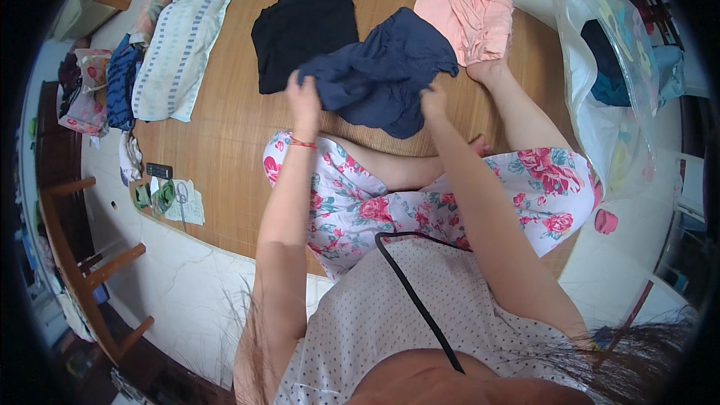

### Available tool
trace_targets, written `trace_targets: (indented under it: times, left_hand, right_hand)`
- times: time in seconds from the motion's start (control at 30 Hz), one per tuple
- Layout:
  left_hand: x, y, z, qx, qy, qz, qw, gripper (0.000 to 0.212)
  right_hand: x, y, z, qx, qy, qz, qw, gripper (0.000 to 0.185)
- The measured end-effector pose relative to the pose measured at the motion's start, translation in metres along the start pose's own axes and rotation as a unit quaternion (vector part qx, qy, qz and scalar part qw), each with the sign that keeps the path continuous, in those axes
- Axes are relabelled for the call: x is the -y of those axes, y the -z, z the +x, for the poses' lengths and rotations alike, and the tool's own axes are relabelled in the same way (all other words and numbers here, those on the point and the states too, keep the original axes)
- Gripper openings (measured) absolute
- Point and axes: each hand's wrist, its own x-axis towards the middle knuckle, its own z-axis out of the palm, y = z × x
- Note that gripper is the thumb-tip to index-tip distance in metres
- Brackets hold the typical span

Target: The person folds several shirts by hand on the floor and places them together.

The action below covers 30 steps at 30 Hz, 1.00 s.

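Observation:
A crumpled navy blue garment (388, 73) lies on the woven mat (225, 140) before me, partly over a folded black garment (306, 28). My left hand (304, 98) grips its left end and is slightly blurred. At its lower right edge is my right hand (433, 101), its fingers closed on the cloth. A pink garment (467, 11) lies just beyond the navy one, at the upper right, touching my foot. Farther left, a white cloth with blue dashes (183, 45) is spread lengthwise on the mat.
My crossed legs take up the near part of the mat. A clear plastic bag (613, 67) with clothes stands at the right. At the left are a blue patterned cloth (121, 84), a remote control (159, 170), scissors (181, 197) on paper and a wooden frame (70, 247).

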Motion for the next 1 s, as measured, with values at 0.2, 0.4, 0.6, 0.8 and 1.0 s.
trace_targets:
  times: [0.2, 0.4, 0.6, 0.8, 1.0]
  left_hand:
    - [-0.027, 0.051, 0.037, -0.068, 0.109, -0.371, 0.92, 0.032]
    - [-0.028, 0.101, 0.052, -0.17, 0.112, -0.363, 0.909, 0.035]
    - [0.08, 0.152, 0.051, -0.161, 0.275, -0.224, 0.921, 0.035]
    - [0.088, 0.137, 0.052, -0.12, 0.205, 0.104, 0.966, 0.059]
    - [0.046, 0.098, 0.061, 0.027, 0.009, 0.523, 0.852, 0.067]
  right_hand:
    - [0.031, 0.069, 0.023, -0.142, -0.083, 0.493, 0.854, 0.02]
    - [0.036, 0.084, -0.015, -0.247, 0.024, 0.325, 0.913, 0.024]
    - [0.022, 0.066, -0.027, -0.298, 0.051, -0.063, 0.951, 0.037]
    - [0.059, 0.04, -0.01, -0.166, 0.246, -0.209, 0.932, 0.038]
    - [0.089, -0.008, 0.034, -0.036, 0.263, -0.28, 0.923, 0.047]
